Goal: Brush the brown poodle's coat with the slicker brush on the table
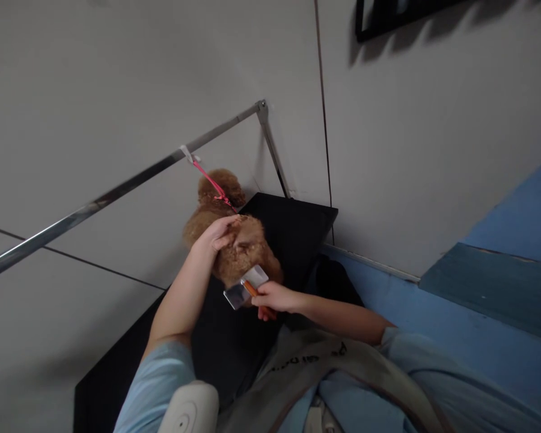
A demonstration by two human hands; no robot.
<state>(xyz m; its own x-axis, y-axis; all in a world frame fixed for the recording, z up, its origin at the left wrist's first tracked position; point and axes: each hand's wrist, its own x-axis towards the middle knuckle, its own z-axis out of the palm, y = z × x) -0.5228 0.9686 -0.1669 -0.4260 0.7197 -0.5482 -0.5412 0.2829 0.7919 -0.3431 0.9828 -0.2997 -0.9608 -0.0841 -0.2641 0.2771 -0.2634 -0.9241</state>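
Note:
A curly brown dog point(241, 255) with a fluffy coat is on a black grooming table point(293, 222), its head turned away from me. My left hand point(220, 233) is closed against the fur of its back, fingertips partly sunk in the coat. In my right hand point(273, 297) is a slicker brush point(246, 287) with an orange handle and a wide metal head. The brush head lies against the fur at the dog's rear end. Its bristles are hidden. A pink leash point(210, 182) runs from the dog's neck up to a metal bar point(135, 178).
The bar slopes over the table and joins a metal post point(273, 147) at the far side. A pale panelled wall point(117, 78) stands close behind. To the right is a blue floor point(383, 294) with a dark teal board point(491, 288). A black frame point(359, 30) hangs above.

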